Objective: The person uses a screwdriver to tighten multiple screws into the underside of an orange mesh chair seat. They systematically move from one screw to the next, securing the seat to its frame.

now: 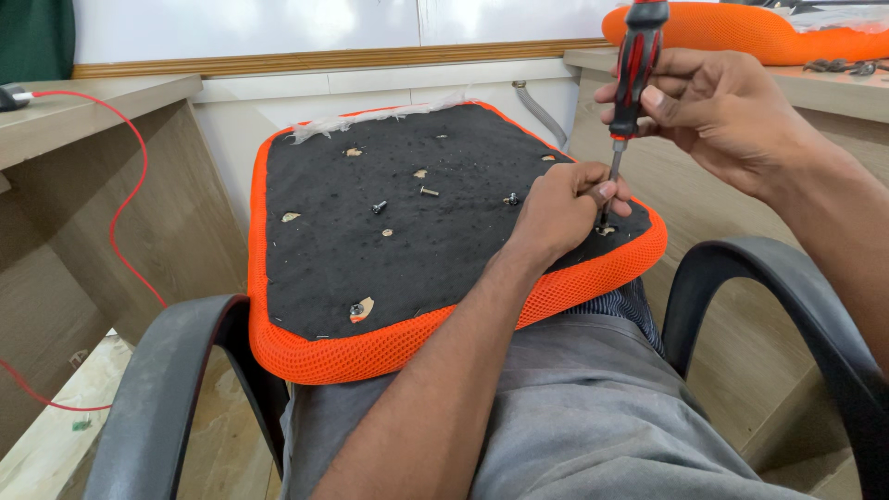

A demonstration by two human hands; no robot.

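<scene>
Orange-edged and black underneath, the seat cushion [389,250] lies upside down across the person's lap between 2 chair armrests [167,389]. Reaching in from below, the left hand [560,208] rests curled on the cushion's right edge, fingertips pinching the shaft of the screwdriver [630,88]. From the right, the raised right hand [718,116] is closed around its red-and-black handle, holding it nearly upright.

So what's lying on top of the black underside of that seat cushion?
Loose screws and small torn holes dot the black panel. The left hand covers the spot where the screwdriver tip lands.
</scene>
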